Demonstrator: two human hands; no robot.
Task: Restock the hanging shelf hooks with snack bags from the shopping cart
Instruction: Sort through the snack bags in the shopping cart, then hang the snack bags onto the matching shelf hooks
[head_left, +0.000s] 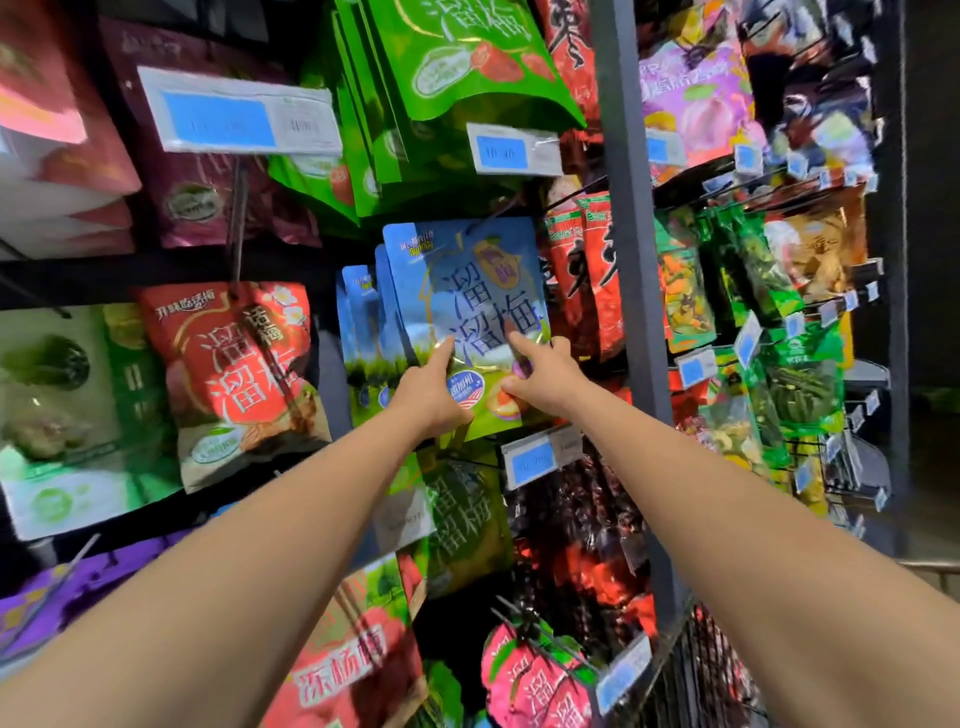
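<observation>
Pinching the blue snack bag (467, 275) low down, left hand (431, 392) and right hand (543, 376) are steadying seemingly light, slippery film.

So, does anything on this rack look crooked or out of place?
The red bag on the left hangs tilted, bottom swung right. The blue bag that the left hand and right hand hold stands forward of its row.

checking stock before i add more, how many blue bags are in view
4: the front blue bag, a second bag showing only as an edge behind its left side, and two more bags further left. Others may be hidden behind the front one.
</observation>
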